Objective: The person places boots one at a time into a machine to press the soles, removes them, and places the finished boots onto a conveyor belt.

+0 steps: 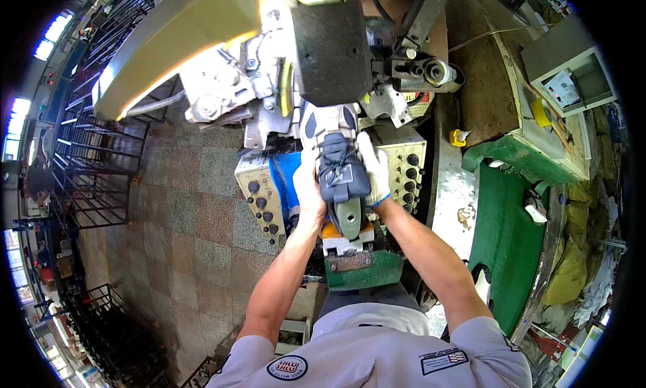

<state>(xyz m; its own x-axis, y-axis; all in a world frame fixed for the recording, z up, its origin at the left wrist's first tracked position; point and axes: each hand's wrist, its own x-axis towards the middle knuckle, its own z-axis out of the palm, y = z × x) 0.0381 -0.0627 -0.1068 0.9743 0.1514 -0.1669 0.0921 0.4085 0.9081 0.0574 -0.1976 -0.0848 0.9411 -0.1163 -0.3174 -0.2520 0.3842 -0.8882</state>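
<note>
A dark shoe upper sits on a green shoe last, in the middle of a large machine. Its toe end points away from me, under the machine's black head. My left hand is closed against the shoe's left side. On the right side my right hand, in a white glove with a blue cuff, presses along the shoe with its fingers wrapped over the edge. The heel end of the last rests above an orange and white support. Some fingertips are hidden by the shoe.
Knob panels flank the shoe, one at left and one at right. A curved yellowish machine cover arches at upper left. At right runs a green conveyor belt, with a wooden bench behind. Black metal racks stand left.
</note>
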